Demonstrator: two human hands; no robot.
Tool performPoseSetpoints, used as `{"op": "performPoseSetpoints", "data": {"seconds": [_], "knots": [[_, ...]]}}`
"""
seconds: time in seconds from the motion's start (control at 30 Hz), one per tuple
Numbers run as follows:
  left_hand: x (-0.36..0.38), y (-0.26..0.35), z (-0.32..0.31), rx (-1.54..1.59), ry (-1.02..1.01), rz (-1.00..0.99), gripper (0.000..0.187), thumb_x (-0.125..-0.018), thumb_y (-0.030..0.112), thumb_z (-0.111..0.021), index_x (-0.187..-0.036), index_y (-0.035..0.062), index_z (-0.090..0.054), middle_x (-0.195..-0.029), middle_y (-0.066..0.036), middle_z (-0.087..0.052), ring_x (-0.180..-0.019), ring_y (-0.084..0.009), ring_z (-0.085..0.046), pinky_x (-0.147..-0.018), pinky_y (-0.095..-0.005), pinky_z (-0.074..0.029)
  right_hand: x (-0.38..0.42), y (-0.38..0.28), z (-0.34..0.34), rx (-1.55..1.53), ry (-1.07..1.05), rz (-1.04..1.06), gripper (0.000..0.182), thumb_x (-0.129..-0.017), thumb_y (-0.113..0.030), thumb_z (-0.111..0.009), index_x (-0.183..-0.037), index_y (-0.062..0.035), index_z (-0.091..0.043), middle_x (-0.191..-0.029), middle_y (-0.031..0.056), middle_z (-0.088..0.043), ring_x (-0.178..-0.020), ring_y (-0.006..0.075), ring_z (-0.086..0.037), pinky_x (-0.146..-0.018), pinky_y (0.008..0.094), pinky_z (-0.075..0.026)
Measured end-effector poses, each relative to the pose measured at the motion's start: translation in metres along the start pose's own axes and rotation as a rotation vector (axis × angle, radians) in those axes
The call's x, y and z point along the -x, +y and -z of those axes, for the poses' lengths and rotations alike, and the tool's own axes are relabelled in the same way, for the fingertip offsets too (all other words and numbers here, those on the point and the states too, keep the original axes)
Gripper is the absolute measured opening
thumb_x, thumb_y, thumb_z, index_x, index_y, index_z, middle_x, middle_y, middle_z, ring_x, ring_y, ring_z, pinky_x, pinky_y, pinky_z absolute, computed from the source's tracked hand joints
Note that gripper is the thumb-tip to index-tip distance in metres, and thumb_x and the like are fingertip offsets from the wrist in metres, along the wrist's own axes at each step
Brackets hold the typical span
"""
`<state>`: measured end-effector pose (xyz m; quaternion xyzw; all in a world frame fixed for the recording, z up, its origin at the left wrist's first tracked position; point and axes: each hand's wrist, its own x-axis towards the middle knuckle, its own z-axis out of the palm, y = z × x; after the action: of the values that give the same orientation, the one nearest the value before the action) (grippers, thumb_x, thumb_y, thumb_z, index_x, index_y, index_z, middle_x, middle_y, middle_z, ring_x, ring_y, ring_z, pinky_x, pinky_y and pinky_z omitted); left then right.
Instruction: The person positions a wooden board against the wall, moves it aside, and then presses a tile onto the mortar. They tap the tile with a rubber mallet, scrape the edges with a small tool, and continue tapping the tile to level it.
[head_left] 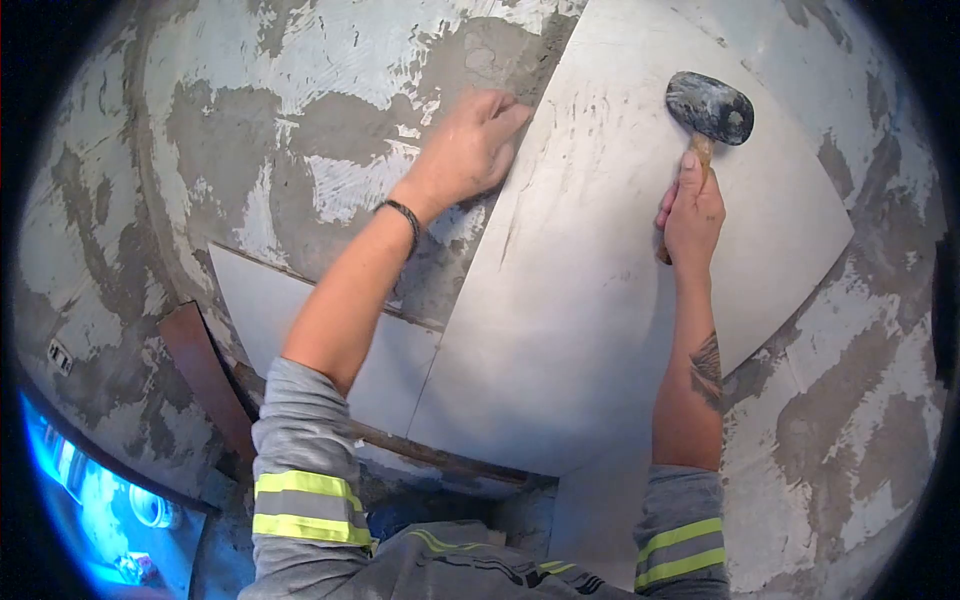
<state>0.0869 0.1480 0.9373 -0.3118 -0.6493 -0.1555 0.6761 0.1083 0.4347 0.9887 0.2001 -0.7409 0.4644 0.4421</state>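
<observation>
A rubber mallet with a black, white-smeared head [710, 108] and a wooden handle is gripped in my right hand [692, 212]. Its head is raised in front of a large pale wall tile [580, 270], whose surface has dark smudges near the top. At the tile's left edge is my left hand [468, 148], fingers curled together and thumb side against the edge. Whether anything small is between those fingers is hidden. Lower left, a shorter pale tile [320, 335] meets the large one along a thin joint, partly behind my left forearm.
Rough grey wall [270, 150] with patchy white remnants surrounds the tiles. A reddish-brown board [208, 375] leans at lower left, below a wall socket [60, 357]. In the bright opening at the bottom left stands a white bucket [153, 507].
</observation>
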Motion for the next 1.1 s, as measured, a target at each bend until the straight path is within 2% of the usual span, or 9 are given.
{"op": "performPoseSetpoints", "data": {"seconds": [0.17,0.23,0.3,0.37,0.47,0.6,0.67,0.87,1.1], "knots": [[0.028,0.025,-0.023,0.055,0.159,0.247,0.032,-0.084,0.002,-0.069,-0.116,0.0044,-0.068,-0.107,-0.018,-0.063,-0.091,-0.0335,-0.062,-0.080,-0.0392,-0.054,0.001,-0.002,0.000,0.034,0.004,0.002,0.050,-0.106,-0.048,-0.050,-0.084,-0.0030,-0.057,-0.056,0.0029,-0.051,-0.046,0.0133,-0.052,-0.046,0.0311,-0.044],[0.037,0.031,-0.035,0.030,0.336,0.323,0.028,-0.084,0.005,-0.072,-0.112,0.0039,-0.070,-0.104,-0.017,-0.063,-0.087,-0.0323,-0.063,-0.080,-0.0382,-0.054,0.000,0.000,0.003,0.052,-0.012,-0.009,0.049,-0.106,-0.047,-0.050,-0.084,-0.0034,-0.057,-0.056,0.0028,-0.051,-0.046,0.0133,-0.052,-0.046,0.0311,-0.044],[0.042,0.036,-0.038,0.031,0.394,0.411,0.026,-0.085,0.007,-0.073,-0.111,0.0039,-0.071,-0.100,-0.015,-0.064,-0.086,-0.0288,-0.064,-0.080,-0.0366,-0.053,0.002,-0.001,0.002,0.036,-0.009,0.018,0.047,-0.107,-0.046,-0.047,-0.079,-0.0080,-0.052,-0.060,0.0004,-0.049,-0.048,0.0097,-0.049,-0.047,0.0264,-0.042],[0.057,0.039,-0.034,0.010,0.422,0.518,0.024,-0.086,0.010,-0.075,-0.110,0.0039,-0.072,-0.097,-0.013,-0.064,-0.085,-0.0253,-0.064,-0.080,-0.0350,-0.053,-0.007,0.017,0.004,0.019,-0.018,-0.008,0.051,-0.105,-0.050,-0.049,-0.081,-0.0052,-0.057,-0.056,0.0021,-0.051,-0.048,0.0129,-0.053,-0.047,0.0303,-0.044],[0.077,0.036,-0.032,0.305,0.582,0.703,0.030,-0.088,0.012,-0.075,-0.115,0.0002,-0.069,-0.096,-0.008,-0.066,-0.083,-0.0152,-0.062,-0.078,-0.0287,-0.052,-0.005,0.018,0.003,-0.012,-0.043,0.028,0.053,-0.105,-0.052,-0.048,-0.079,-0.0060,-0.056,-0.059,0.0017,-0.052,-0.050,0.0120,-0.053,-0.049,0.0289,-0.045],[0.118,0.041,0.009,0.715,0.711,1.026,0.039,-0.093,0.012,-0.073,-0.123,-0.0088,-0.060,-0.105,-0.006,-0.065,-0.090,-0.0167,-0.064,-0.087,-0.0286,-0.053,-0.001,0.013,0.004,-0.028,-0.029,0.033,0.054,-0.105,-0.053,-0.049,-0.079,-0.0059,-0.055,-0.061,0.0015,-0.053,-0.052,0.0112,-0.052,-0.051,0.0277,-0.045],[0.154,0.050,0.031,0.831,0.934,1.108,0.043,-0.095,0.011,-0.070,-0.132,-0.0060,-0.055,-0.107,-0.006,-0.065,-0.096,-0.0166,-0.063,-0.091,-0.0311,-0.053,-0.003,0.016,0.005,-0.031,-0.025,0.019,0.053,-0.104,-0.053,-0.051,-0.080,-0.0053,-0.056,-0.061,0.0012,-0.052,-0.052,0.0110,-0.052,-0.051,0.0269,-0.045],[0.289,0.045,0.118,0.672,1.104,1.252,0.034,-0.097,0.005,-0.066,-0.129,0.0011,-0.056,-0.106,-0.004,-0.065,-0.098,-0.0163,-0.063,-0.093,-0.0326,-0.053,-0.003,0.019,0.003,-0.107,-0.019,-0.008,0.050,-0.103,-0.052,-0.054,-0.082,-0.0072,-0.058,-0.062,-0.0002,-0.051,-0.051,0.0092,-0.049,-0.049,0.0255,-0.043],[0.347,0.000,0.191,0.275,1.113,1.291,0.040,-0.096,0.005,-0.066,-0.134,-0.0005,-0.054,-0.108,-0.004,-0.066,-0.098,-0.0142,-0.062,-0.092,-0.0310,-0.052,-0.010,0.028,0.005,-0.041,-0.031,0.004,0.048,-0.103,-0.053,-0.055,-0.084,-0.0085,-0.060,-0.063,-0.0012,-0.050,-0.052,0.0082,-0.047,-0.050,0.0240,-0.041]]}}
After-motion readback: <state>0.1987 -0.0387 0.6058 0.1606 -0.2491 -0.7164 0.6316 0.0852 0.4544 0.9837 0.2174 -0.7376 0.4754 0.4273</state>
